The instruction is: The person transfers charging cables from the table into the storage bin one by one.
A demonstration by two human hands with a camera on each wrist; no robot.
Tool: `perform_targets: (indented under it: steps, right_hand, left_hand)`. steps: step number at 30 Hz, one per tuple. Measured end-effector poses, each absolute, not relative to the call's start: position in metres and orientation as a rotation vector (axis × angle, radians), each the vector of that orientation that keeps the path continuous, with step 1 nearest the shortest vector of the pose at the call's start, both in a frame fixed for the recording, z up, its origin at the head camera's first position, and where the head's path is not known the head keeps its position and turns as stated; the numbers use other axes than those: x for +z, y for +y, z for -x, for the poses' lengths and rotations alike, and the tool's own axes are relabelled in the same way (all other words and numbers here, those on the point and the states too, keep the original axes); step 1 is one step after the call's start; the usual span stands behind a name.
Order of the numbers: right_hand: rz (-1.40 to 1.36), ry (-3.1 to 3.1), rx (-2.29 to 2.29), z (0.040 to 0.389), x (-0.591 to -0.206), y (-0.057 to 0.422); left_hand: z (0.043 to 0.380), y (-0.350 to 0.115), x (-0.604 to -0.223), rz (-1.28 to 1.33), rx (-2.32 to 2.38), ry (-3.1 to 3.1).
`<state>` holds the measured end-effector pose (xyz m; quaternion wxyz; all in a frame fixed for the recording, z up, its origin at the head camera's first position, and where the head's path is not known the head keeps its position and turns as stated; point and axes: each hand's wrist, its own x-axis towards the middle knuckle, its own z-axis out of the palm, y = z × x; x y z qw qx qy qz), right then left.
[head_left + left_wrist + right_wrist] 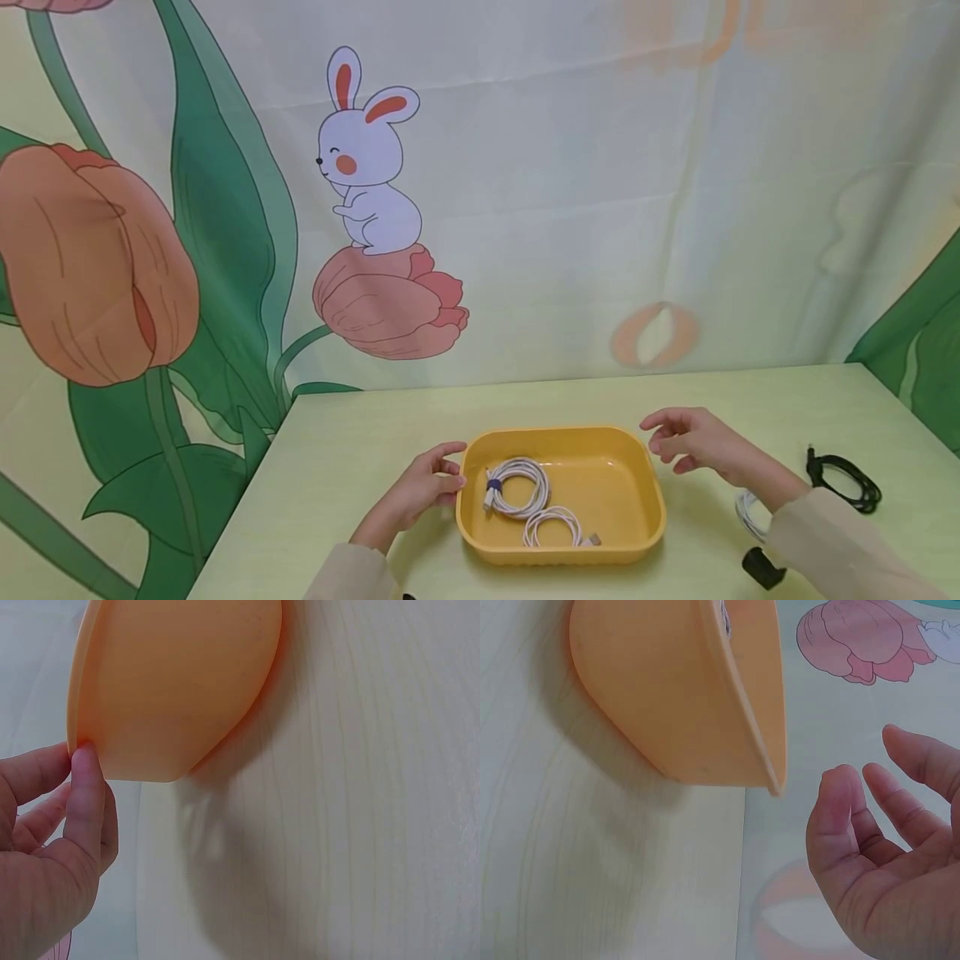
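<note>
A yellow plastic bin (558, 555) sits on the table. Two coiled white cables lie inside: a larger coil (542, 483) bound with a dark blue strap, and a smaller coil (574, 518) below it. At the bin's left edge, my left hand (420, 486) holds the rim, thumb against the outer wall and forefinger at the lip in the left wrist view. My right hand (701, 442) hovers beside the bin's upper right corner, apart from it. Its fingers are loosely bent around nothing, as the right wrist view also shows.
Right of the bin lie a coiled black cable (847, 483), a white cable (746, 510) partly hidden by my right forearm, and a small black object (761, 568). Behind the table (390, 408) hangs a cloth (540, 208) printed with tulips and a rabbit.
</note>
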<state>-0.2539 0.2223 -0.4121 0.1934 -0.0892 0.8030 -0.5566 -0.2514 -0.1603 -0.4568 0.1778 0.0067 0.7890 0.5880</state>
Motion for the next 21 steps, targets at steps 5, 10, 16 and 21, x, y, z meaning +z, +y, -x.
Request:
perform_targets:
  steps: [5, 10, 16, 21]
  right_hand:
    - [0.229, 2.254, -1.573, 0.254, -0.412, 0.227]
    - [0.208, 2.268, -1.57, 0.254, -0.414, 0.231]
    - [0.207, 2.275, -1.562, 0.253, -0.416, 0.239]
    - [0.19, 2.277, -1.556, 0.252, -0.418, 0.245]
  left_hand:
    - [0.251, -0.16, -0.456, -0.035, 1.666, 2.234]
    - [0.251, -0.16, -0.455, -0.026, 1.662, 2.235]
    - [0.251, -0.16, -0.456, -0.023, 1.657, 2.239]
    - [0.252, -0.16, -0.458, -0.021, 1.658, 2.236]
